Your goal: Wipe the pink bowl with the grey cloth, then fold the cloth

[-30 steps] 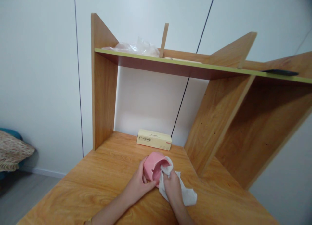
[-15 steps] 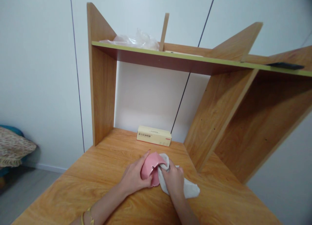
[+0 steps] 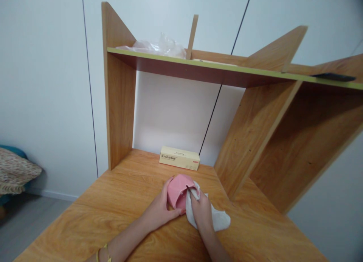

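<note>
Bowl (image 3: 178,191) tipped on its side on the desk (image 3: 119,201)
Left hand (image 3: 159,213) cups it, fingers curled around — right hand (image 3: 202,211) pinches a cloth (image 3: 218,218) against its rim.

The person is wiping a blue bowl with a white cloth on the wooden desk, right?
Not quite: the bowl is pink, not blue. The head view shows the left hand holding it while the right hand presses a white cloth to it on the wooden desk.
</note>
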`<state>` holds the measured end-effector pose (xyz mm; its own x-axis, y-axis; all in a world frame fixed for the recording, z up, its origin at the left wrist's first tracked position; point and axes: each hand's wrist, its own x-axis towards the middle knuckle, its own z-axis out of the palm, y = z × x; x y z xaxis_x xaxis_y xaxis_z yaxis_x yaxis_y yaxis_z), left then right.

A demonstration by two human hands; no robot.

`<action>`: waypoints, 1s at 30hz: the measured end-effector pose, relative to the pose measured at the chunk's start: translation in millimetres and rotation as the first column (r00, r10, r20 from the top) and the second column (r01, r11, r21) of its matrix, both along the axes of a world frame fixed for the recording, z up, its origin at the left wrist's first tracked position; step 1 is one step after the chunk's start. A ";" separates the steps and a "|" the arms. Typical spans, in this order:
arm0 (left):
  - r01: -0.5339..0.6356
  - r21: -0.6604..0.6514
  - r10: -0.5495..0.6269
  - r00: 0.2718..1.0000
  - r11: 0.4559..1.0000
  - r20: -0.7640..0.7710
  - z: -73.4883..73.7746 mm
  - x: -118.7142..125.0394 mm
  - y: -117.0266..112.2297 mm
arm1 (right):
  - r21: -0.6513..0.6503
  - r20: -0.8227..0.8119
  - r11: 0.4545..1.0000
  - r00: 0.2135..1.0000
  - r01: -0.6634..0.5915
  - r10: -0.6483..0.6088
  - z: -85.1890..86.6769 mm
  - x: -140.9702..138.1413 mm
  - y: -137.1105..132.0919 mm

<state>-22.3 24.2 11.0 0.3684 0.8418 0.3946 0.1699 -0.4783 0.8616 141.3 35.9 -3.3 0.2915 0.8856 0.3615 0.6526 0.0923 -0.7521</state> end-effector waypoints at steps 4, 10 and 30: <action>-0.104 0.008 0.104 0.993 0.995 -0.049 2.6 -1.3 1.0 | -0.009 0.013 1.000 1.000 -0.012 0.012 3.8 -3.4 -1.1; -0.263 0.022 0.261 0.941 0.965 -0.215 9.9 -7.5 1.7 | -0.012 0.064 0.999 0.997 -0.050 0.051 5.5 -3.9 -1.6; -0.064 0.018 0.065 0.993 0.998 -0.102 2.3 -4.5 -0.6 | -0.010 -0.040 1.000 0.999 -0.019 0.018 1.9 -0.9 -2.7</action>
<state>-26.7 23.5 13.3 0.3527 0.8595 0.3699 0.2875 -0.4757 0.8313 140.5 33.2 -1.3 0.2890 0.8945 0.3412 0.6206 0.0964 -0.7781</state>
